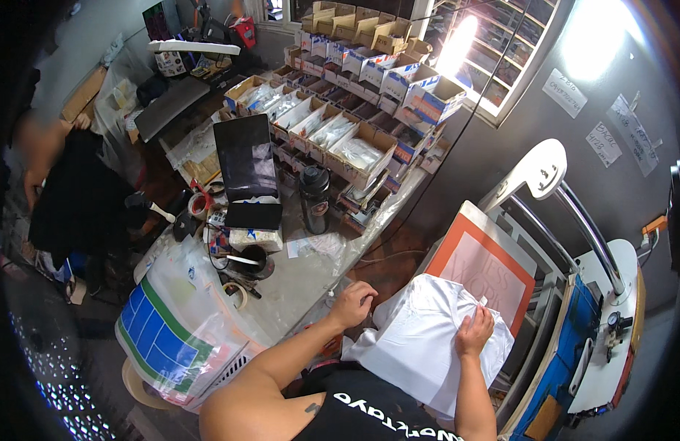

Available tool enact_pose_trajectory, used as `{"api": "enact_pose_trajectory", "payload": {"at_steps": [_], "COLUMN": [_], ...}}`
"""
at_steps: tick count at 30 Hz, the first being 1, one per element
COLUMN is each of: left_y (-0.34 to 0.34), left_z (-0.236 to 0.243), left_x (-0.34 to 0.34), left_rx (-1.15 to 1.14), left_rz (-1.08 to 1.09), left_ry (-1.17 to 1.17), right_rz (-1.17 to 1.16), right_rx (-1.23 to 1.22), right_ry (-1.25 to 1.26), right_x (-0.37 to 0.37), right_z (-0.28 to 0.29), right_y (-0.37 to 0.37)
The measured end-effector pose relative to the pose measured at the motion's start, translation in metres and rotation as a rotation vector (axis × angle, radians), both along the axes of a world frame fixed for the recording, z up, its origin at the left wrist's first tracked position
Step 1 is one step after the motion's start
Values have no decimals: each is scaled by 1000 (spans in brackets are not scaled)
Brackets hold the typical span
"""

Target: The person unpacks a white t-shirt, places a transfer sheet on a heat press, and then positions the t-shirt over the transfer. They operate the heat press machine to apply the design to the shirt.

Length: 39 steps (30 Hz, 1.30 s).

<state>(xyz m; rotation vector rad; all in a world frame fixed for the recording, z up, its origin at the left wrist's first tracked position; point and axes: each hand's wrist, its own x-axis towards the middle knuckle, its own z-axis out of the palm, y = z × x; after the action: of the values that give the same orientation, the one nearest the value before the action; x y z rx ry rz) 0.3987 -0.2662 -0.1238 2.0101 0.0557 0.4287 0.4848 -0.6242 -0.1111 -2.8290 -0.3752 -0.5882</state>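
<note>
A white shirt (421,345), creased near its far edge, is draped over a flat support in front of me. My right hand (474,332) lies at the shirt's far right part, its fingers bent and gripping the fabric beside a small white tag. To the left of the shirt and apart from it, my left hand (352,305) is raised with its fingers curled in. Whatever those fingers may hold is hidden. Just beyond the shirt, an orange-bordered printing screen (520,294) with a pale mesh leans at a slant.
A cluttered table (310,272) carries a dark bottle (314,198), a tablet (246,158) and a black cup (253,261). Cardboard bins (362,151) of bagged items line its back. At right stands a white machine (612,323) with metal tubes. Another person (75,176) is at far left.
</note>
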Motion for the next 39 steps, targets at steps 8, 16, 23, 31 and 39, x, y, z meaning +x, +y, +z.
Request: {"api": "enact_pose_trajectory", "payload": {"at_steps": [8, 16, 23, 31, 39], "left_y": [0, 48, 256, 400, 390], "left_z": [1, 86, 194, 205, 175], "left_x": [-6, 43, 146, 252, 319], "left_rx": [-51, 7, 566, 761, 1085], "left_rz": [-136, -40, 518, 541, 377], "left_ry": [42, -213, -311, 204, 655], "right_rz": [-19, -13, -77, -166, -467], "right_rx": [4, -9, 12, 88, 53], "right_ry": [29, 40, 176, 174, 194], "right_x": [-1, 0, 8, -19, -83], "right_z": [6, 7, 30, 44, 54], "right_y": [4, 5, 12, 10, -44]}}
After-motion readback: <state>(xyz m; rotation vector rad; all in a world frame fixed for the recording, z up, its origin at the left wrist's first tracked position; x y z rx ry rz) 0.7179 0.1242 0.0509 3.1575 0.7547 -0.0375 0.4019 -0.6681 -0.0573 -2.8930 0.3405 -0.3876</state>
